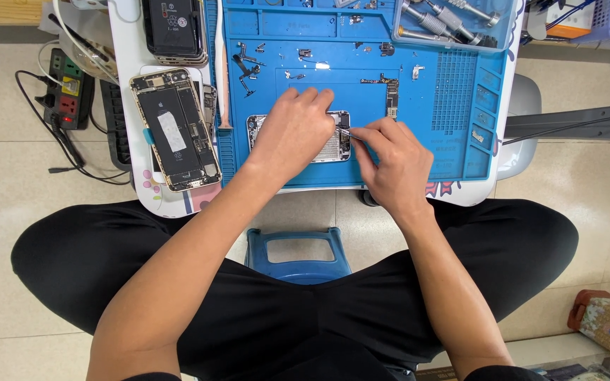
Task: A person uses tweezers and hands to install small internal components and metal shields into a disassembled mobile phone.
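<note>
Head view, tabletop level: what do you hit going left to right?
Power strip → opened phone with its battery showing → left hand on the silver phone shell → right hand holding a thin tool → loose circuit board → clear tray of screwdrivers.

Two hands [292,134], three opened phones [175,130], one mat [432,152].
</note>
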